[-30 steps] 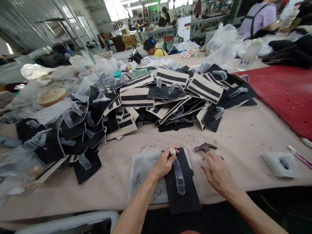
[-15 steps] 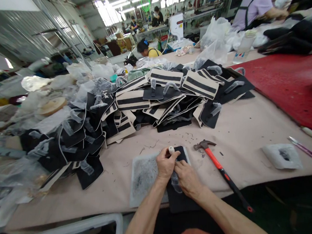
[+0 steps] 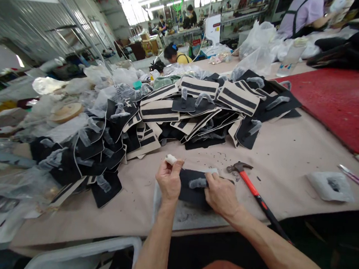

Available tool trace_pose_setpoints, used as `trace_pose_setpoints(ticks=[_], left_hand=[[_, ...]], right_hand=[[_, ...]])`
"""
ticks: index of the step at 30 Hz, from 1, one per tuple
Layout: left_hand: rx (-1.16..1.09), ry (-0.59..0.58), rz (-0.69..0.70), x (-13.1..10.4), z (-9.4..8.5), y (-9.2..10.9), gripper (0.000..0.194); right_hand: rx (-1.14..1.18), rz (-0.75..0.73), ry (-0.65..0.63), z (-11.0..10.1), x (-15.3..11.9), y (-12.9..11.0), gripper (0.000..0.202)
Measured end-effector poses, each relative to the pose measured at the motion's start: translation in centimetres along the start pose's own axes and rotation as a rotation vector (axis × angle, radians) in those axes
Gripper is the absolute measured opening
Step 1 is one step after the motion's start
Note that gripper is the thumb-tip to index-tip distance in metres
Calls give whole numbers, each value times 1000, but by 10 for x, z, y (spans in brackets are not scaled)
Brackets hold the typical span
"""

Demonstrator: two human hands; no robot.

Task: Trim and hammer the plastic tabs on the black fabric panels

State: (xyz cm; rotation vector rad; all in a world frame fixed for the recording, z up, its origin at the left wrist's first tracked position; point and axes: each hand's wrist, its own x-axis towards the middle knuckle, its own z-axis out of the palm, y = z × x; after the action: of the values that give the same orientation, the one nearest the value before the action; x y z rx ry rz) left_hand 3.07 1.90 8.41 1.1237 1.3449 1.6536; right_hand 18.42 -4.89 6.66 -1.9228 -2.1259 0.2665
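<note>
Left grip (image 3: 168,182): clenched round a white-handled tool (image 3: 170,159)
Right grip (image 3: 221,195): pinching the black panel (image 3: 192,195), lower centre, over the pale board (image 3: 187,217)
Counter (image 3: 279,156): open right of the hammer (image 3: 250,185); front edge just below the board
Black panel: lying crosswise; ran lengthwise a moment ago

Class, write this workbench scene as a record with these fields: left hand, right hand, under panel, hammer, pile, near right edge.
Left hand: holds a small white-ended object
Right hand: grips the black panel near its plastic-wrapped strap
Under panel: pale slab
Hammer: on the table, just beyond the right forearm
Pile: black and striped panels, beyond the hands
Near right edge: pink-handled cutter beside a white packet
</note>
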Motion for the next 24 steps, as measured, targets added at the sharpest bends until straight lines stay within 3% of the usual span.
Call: trace_pose_setpoints(ticks=[3, 6, 10, 16, 24], left_hand=[[-20, -10, -98, -13, -4, -25, 31], [-38, -92, -176, -19, 1, -41, 30], [-129, -206, -262, -22, 10, -61, 33], [-145, -308, -292, -26, 17, -92, 36], [-132, -321, -292, -26, 17, -102, 37]], right_hand=[[122, 45, -71, 7, -8, 0, 38], [240, 80, -106, 27, -18, 2, 45], [310, 138, -104, 47, -23, 4, 46], [358, 156, -84, 55, -19, 11, 37], [288, 175, -136, 58, -16, 6, 39]])
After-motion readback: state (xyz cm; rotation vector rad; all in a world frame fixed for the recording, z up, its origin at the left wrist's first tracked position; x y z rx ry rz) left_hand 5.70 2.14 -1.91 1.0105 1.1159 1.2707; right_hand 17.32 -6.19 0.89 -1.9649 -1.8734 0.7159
